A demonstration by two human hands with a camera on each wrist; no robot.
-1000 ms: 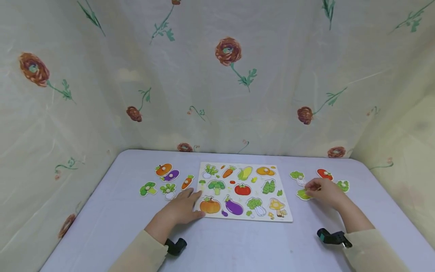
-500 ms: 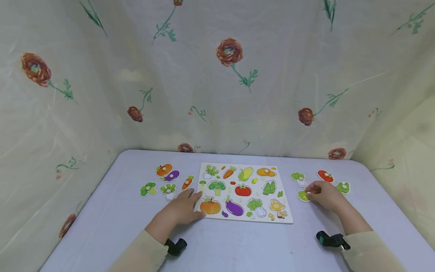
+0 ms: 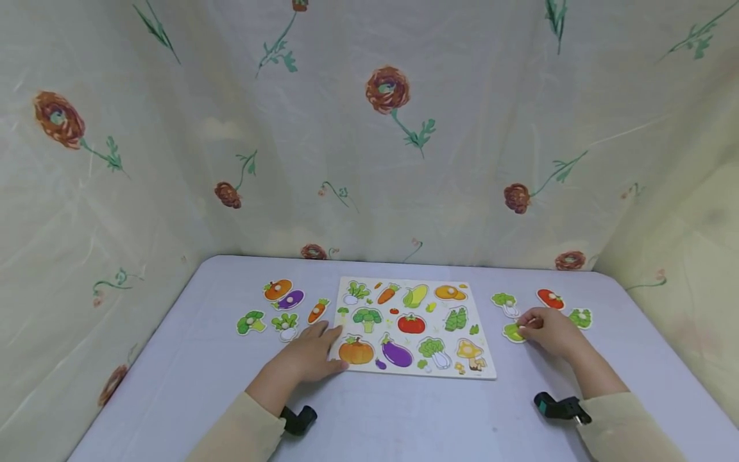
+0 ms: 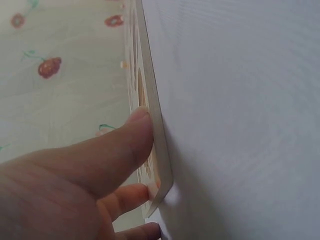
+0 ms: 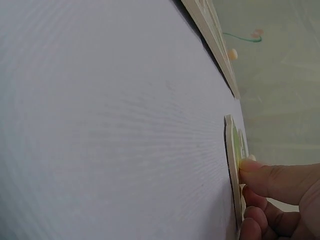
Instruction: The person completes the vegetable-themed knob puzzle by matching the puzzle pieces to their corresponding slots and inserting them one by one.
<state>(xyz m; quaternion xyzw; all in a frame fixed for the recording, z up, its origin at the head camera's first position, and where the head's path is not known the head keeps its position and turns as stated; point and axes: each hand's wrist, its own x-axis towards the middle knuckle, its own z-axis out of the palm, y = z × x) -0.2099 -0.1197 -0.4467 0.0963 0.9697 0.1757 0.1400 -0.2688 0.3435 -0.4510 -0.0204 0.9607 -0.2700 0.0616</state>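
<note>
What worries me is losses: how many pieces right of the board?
4: leafy piece, back left; tomato, back right; green piece, rightmost; yellow-green piece in right hand; others possibly hidden.

Nine loose pieces (image 3: 251, 323), one board (image 3: 436, 328)

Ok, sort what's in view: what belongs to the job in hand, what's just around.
Job, probably:
puzzle board, touched by left fingers
yellow-green piece, pinched by right fingers
tomato piece
carrot piece
other loose pieces

Incidental, probably:
flowered backdrop
tabletop
wrist cameras
</note>
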